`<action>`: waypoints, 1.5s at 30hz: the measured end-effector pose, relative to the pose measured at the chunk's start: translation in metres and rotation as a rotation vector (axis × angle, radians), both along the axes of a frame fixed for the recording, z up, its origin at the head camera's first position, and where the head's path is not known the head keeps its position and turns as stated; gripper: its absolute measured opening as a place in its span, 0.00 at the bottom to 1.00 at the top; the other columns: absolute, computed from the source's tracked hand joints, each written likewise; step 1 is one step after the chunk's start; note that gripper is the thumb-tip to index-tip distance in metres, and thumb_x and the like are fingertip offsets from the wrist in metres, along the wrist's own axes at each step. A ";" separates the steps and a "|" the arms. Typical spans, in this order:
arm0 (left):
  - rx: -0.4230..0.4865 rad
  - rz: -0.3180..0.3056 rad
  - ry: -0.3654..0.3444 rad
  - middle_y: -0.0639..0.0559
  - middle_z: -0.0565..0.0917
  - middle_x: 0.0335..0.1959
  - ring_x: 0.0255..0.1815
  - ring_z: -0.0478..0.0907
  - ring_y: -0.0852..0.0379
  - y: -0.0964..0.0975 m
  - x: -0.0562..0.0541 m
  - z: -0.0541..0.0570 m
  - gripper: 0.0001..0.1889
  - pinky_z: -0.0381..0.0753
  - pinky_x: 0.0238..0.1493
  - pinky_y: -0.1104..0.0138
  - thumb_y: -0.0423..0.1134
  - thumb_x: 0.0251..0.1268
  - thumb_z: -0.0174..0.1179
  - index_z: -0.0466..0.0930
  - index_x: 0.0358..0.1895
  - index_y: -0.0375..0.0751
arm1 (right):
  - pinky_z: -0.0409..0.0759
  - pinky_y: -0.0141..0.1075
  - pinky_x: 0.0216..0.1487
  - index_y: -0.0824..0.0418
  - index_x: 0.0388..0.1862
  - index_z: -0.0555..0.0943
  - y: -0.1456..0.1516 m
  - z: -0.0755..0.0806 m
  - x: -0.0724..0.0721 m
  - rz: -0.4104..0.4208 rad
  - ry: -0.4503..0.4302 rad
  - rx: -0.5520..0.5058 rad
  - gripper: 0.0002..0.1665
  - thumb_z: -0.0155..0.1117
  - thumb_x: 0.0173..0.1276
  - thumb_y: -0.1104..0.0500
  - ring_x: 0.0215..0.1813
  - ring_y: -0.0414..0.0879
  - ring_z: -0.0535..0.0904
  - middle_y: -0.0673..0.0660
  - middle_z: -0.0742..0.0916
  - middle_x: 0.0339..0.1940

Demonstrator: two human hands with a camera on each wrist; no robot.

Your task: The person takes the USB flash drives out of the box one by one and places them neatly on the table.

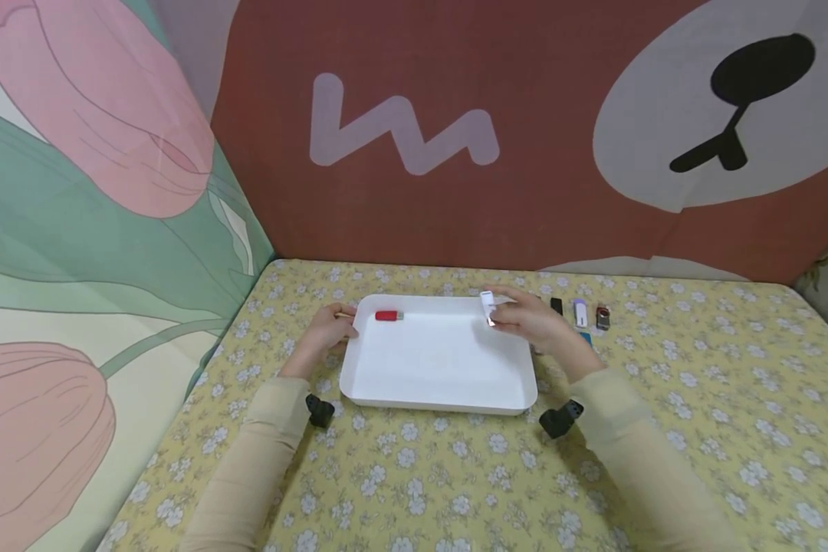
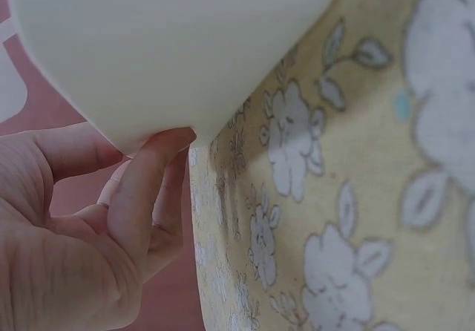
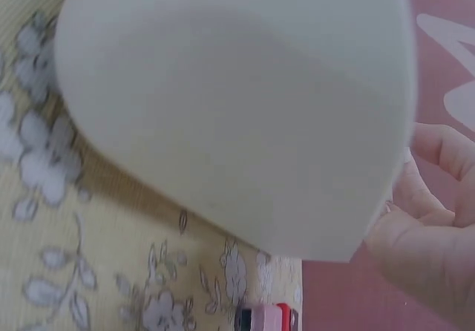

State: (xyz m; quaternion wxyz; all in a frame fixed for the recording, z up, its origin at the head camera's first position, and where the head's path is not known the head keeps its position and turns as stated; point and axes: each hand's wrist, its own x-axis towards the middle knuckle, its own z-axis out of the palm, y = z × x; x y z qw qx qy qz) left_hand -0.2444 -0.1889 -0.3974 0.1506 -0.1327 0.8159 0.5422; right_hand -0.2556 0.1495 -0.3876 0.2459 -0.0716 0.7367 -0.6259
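Observation:
A white tray [image 1: 435, 360] lies on the flowered cloth, and a red USB stick [image 1: 386, 316] rests inside its far left corner. At the tray's left wall my left hand [image 1: 326, 331] pinches the rim; the left wrist view shows thumb and fingers [image 2: 148, 175] on either side of that edge. Over the far right part of the tray, my right hand [image 1: 527, 318] holds a white USB stick [image 1: 487, 305] between thumb and fingers. In the right wrist view the tray's wall hides most of what this hand [image 3: 438, 212] holds.
Right of the tray lie a black stick [image 1: 556, 306], a white and purple USB stick [image 1: 579, 313], a dark red-edged one [image 1: 603, 317] and a blue item [image 1: 586, 338] partly behind the right forearm. A brown printed backdrop [image 1: 414, 222] stands behind the table.

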 end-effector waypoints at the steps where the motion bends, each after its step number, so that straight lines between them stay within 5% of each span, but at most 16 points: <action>1: 0.000 0.000 0.000 0.35 0.74 0.57 0.49 0.78 0.45 0.000 0.000 0.000 0.24 0.81 0.43 0.62 0.24 0.62 0.50 0.67 0.63 0.34 | 0.70 0.42 0.68 0.60 0.78 0.47 0.002 0.000 0.000 -0.002 0.001 0.006 0.38 0.48 0.73 0.65 0.53 0.39 0.76 0.70 0.62 0.72; 11: 0.012 -0.006 -0.004 0.35 0.72 0.58 0.52 0.77 0.45 0.001 0.000 0.002 0.24 0.82 0.45 0.61 0.25 0.64 0.49 0.66 0.64 0.34 | 0.74 0.30 0.61 0.60 0.78 0.47 0.020 -0.004 0.000 -0.035 -0.008 -0.021 0.39 0.50 0.73 0.63 0.49 0.32 0.75 0.66 0.59 0.72; 16: 0.009 0.003 -0.007 0.36 0.73 0.58 0.51 0.77 0.44 0.001 0.002 0.003 0.24 0.81 0.45 0.61 0.24 0.63 0.50 0.66 0.64 0.34 | 0.75 0.22 0.53 0.63 0.77 0.47 0.028 -0.002 0.003 -0.051 -0.007 -0.038 0.40 0.51 0.73 0.60 0.47 0.31 0.75 0.54 0.68 0.58; 19: 0.002 0.006 -0.010 0.36 0.73 0.57 0.51 0.77 0.45 0.002 0.001 0.002 0.23 0.81 0.46 0.60 0.25 0.63 0.50 0.66 0.63 0.34 | 0.76 0.22 0.51 0.63 0.78 0.46 0.032 0.000 0.004 -0.071 -0.014 -0.032 0.40 0.51 0.73 0.58 0.45 0.30 0.76 0.51 0.69 0.54; 25: -0.025 0.009 -0.014 0.36 0.73 0.58 0.52 0.77 0.45 0.002 0.000 0.001 0.21 0.81 0.45 0.60 0.26 0.65 0.50 0.67 0.63 0.34 | 0.77 0.27 0.53 0.61 0.78 0.45 0.043 0.003 0.006 -0.090 0.000 0.018 0.41 0.52 0.73 0.55 0.45 0.28 0.77 0.59 0.67 0.65; 32: -0.019 0.011 -0.022 0.36 0.73 0.59 0.53 0.77 0.44 0.002 0.000 0.001 0.22 0.82 0.45 0.60 0.26 0.65 0.50 0.67 0.63 0.34 | 0.79 0.31 0.51 0.63 0.78 0.44 0.057 0.002 0.008 -0.114 -0.006 0.007 0.42 0.52 0.74 0.55 0.39 0.32 0.78 0.42 0.78 0.38; 45: 0.008 -0.005 -0.007 0.36 0.72 0.58 0.53 0.77 0.43 0.000 0.000 -0.002 0.23 0.81 0.46 0.59 0.26 0.64 0.50 0.66 0.64 0.34 | 0.76 0.22 0.48 0.65 0.77 0.45 0.090 -0.014 0.011 -0.145 -0.008 0.065 0.44 0.53 0.73 0.52 0.43 0.25 0.76 0.35 0.76 0.42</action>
